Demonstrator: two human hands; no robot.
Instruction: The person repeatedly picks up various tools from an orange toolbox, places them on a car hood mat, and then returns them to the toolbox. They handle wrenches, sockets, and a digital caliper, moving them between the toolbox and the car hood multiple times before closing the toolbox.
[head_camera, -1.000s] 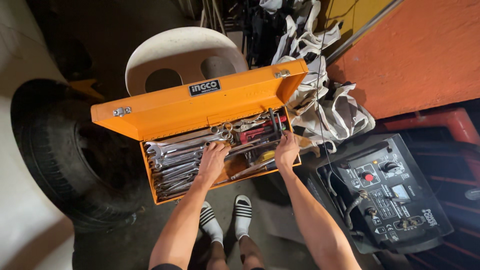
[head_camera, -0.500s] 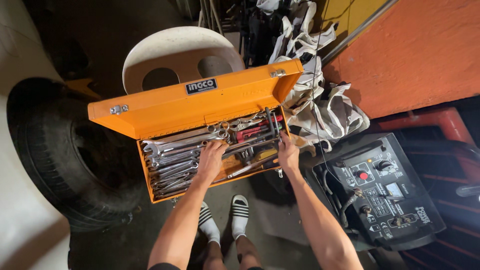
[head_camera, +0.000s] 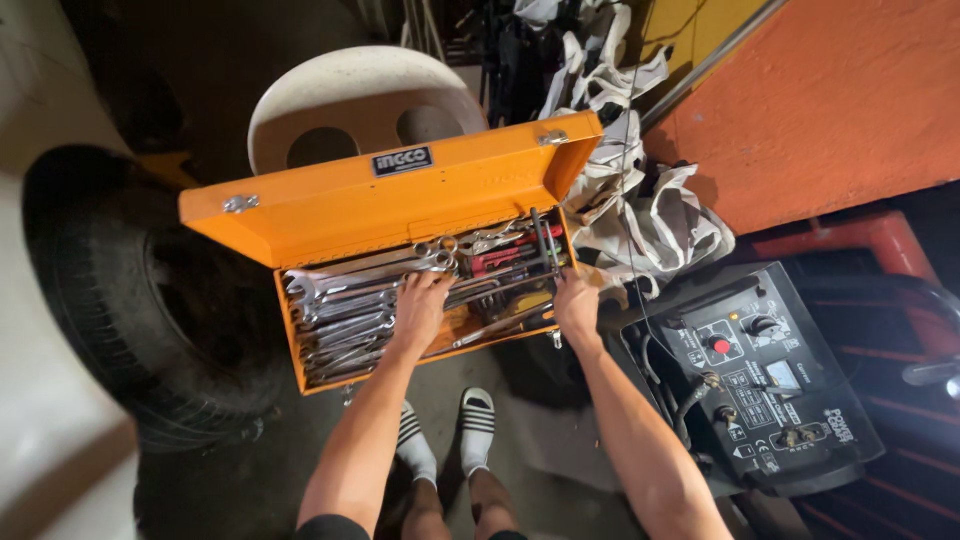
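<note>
An orange metal toolbox (head_camera: 330, 215) stands open on a white plastic chair (head_camera: 360, 95), its lid tipped back. Inside lie several chrome wrenches (head_camera: 345, 305) on the left and red-handled tools (head_camera: 505, 255) on the right. My left hand (head_camera: 422, 308) is inside the box, fingers down among the wrenches and tools at its middle; whether it grips one is hidden. My right hand (head_camera: 577, 303) rests on the box's right front corner, fingers curled over the rim.
A black car tyre (head_camera: 130, 290) stands left of the box. A dark welding machine (head_camera: 750, 375) with knobs and cables sits at right. White cloth bags (head_camera: 640, 215) are heaped behind it, against an orange wall (head_camera: 830, 100). My feet in striped sandals (head_camera: 445, 430) are below.
The view has shifted slightly, so the box sits a bit lower-left. Both hands stay at about the same places on the box.
</note>
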